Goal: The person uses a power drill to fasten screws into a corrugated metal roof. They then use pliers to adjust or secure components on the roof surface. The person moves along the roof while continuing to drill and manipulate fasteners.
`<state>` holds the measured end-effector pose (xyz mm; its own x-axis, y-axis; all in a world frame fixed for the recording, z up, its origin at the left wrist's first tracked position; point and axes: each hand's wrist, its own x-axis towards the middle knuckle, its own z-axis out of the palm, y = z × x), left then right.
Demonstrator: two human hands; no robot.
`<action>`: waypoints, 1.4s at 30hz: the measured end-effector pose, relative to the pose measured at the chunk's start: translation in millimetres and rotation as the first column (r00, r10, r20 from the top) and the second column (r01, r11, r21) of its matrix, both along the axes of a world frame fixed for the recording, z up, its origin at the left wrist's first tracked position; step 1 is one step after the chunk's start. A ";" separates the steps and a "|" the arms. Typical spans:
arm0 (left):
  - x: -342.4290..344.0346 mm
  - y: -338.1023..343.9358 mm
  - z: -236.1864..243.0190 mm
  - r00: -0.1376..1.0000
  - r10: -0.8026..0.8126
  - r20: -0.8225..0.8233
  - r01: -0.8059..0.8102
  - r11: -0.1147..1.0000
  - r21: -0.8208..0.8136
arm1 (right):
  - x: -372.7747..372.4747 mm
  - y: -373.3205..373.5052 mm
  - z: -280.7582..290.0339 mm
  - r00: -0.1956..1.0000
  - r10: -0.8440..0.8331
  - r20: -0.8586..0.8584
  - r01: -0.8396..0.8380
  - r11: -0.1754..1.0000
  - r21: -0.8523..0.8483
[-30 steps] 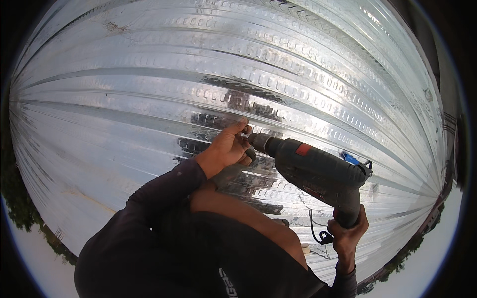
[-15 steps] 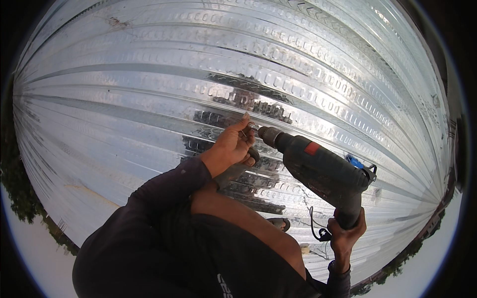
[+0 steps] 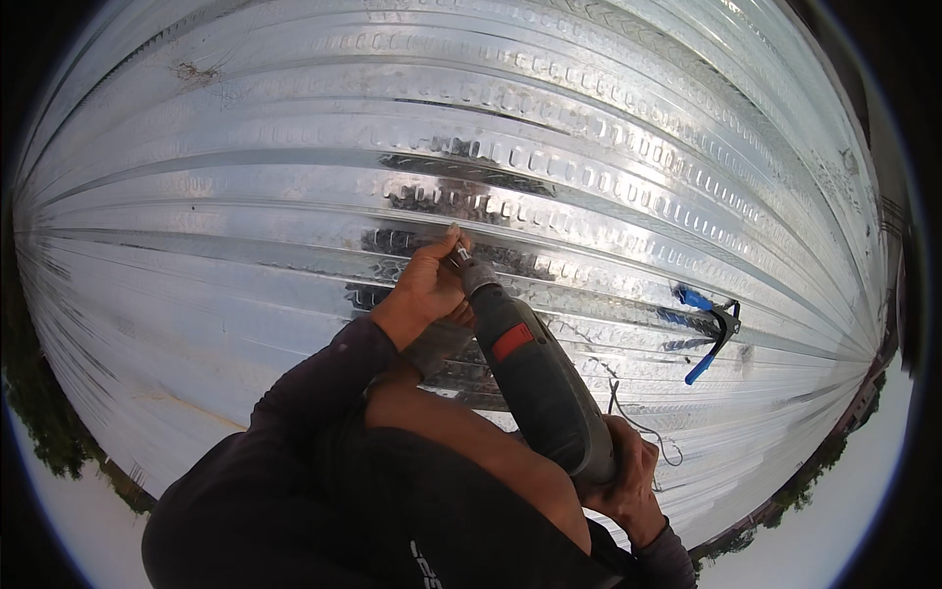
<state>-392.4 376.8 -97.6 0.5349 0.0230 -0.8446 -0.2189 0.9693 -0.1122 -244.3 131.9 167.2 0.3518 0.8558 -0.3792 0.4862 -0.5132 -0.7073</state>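
A dark power drill with a red patch and a grey metal chuck points up and to the left. My right hand is closed around its handle at the lower right. At the chuck's front end my left hand has thumb and fingers pinched together. A small metallic piece shows between them at the drill's tip; what it is I cannot make out. Beneath both hands lie long ribbed, shiny metal sheets, with embossed marks along their ribs. My bare knee sits under the drill body.
To the right, a tool with blue and black parts lies on the metal. A thin cord curls beside the drill handle. Trees and sky show past the edges of the metal surface.
The drill has swung to the left and steeper, its chuck now at my left fingertips. My right hand has moved left with it. The blue and black tool is uncovered.
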 end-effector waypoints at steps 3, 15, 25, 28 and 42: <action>-1.0 2.7 1.7 0.984 -0.083 0.156 0.083 0.997 0.004 | -11.1 1.8 2.1 0.990 0.072 0.122 -0.067 0.997 -0.047; -13.6 6.7 -37.1 0.987 -0.064 0.147 0.081 0.990 -0.117 | -1.4 27.3 4.6 0.989 0.148 0.014 -0.147 0.985 -0.086; 2.9 11.1 -15.4 0.982 -0.104 0.157 0.122 0.987 -0.105 | 0.5 27.9 17.1 0.997 0.041 -0.064 -0.049 0.991 -0.127; 0.4 17.2 -18.0 0.979 -0.143 0.146 0.157 0.984 -0.084 | -5.8 25.4 14.5 0.997 0.017 -0.070 -0.027 0.991 -0.133; 5.0 -6.2 -52.9 0.972 -0.158 0.176 0.191 0.964 -0.187 | -17.9 46.5 19.3 0.996 -0.033 0.085 0.044 0.991 -0.128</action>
<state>-387.4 370.7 -150.5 0.6424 -0.2438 -0.7266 -0.0123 0.9446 -0.3279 -262.2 178.4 186.5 0.4185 0.7867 -0.4540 0.5182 -0.6173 -0.5920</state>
